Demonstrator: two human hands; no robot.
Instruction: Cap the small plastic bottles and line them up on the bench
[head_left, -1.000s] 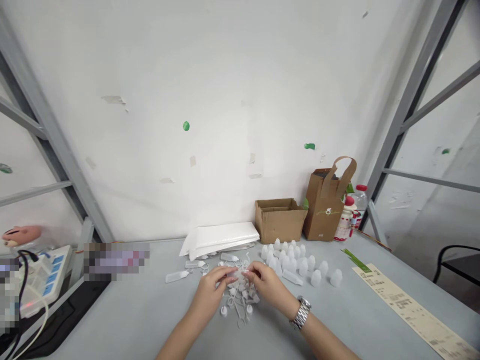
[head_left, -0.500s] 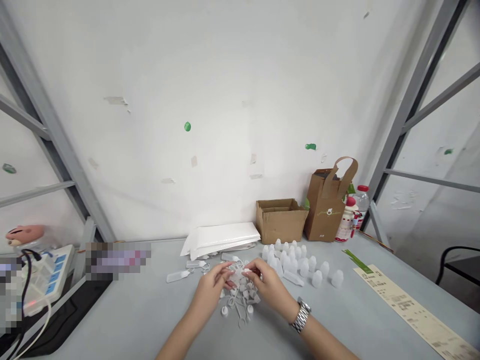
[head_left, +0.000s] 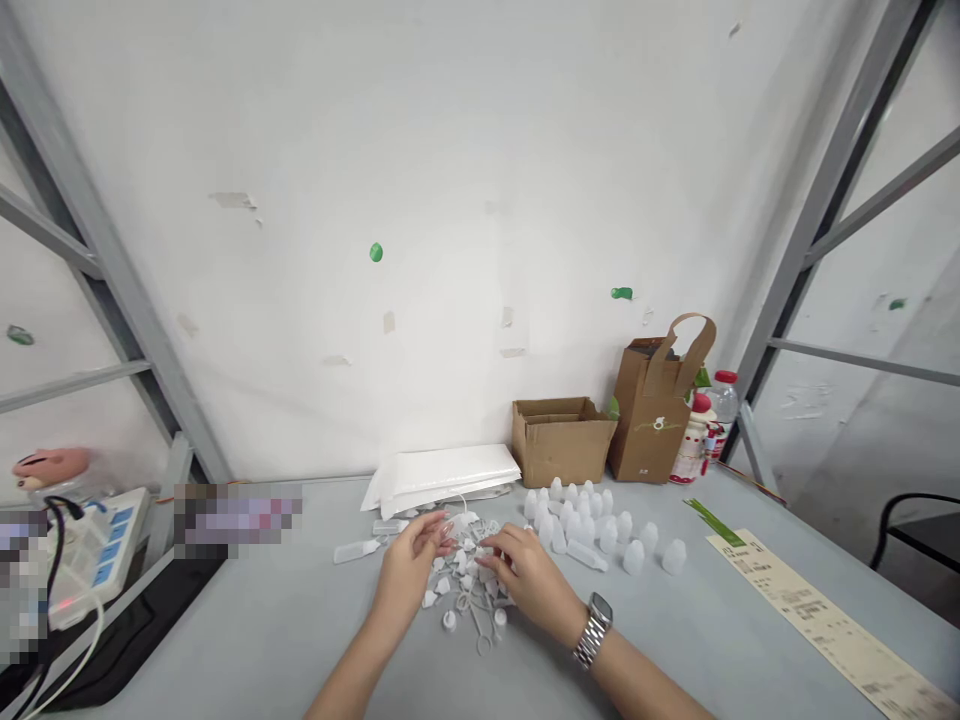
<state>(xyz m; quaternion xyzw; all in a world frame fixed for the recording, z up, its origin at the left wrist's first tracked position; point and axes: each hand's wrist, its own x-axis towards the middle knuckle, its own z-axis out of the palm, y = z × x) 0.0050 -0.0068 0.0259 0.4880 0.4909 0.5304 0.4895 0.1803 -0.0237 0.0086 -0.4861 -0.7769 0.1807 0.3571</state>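
My left hand [head_left: 409, 562] is closed in a pinch on a small whitish plastic piece [head_left: 466, 519] with a thin curved strap; its exact kind is hard to make out. My right hand [head_left: 529, 578] is open, thumb and fingers apart, over the right side of a pile of white plastic caps [head_left: 463, 572] with ring-ended straps. To its right stand several small translucent bottles [head_left: 634, 557], with a flat clear tube [head_left: 586, 556] lying among them. Left of the pile lies another flat tube [head_left: 356, 551].
White mailer bags [head_left: 450, 475], an open cardboard box [head_left: 566, 445] and a brown paper bag [head_left: 649, 415] stand along the wall. A printed paper strip [head_left: 817, 610] lies at right. A power strip [head_left: 120, 550] and a black mat [head_left: 150, 625] are at left.
My hands have parted slightly, the left moving left with the whitish piece. My right hand's fingers have left that piece and spread over the pile.
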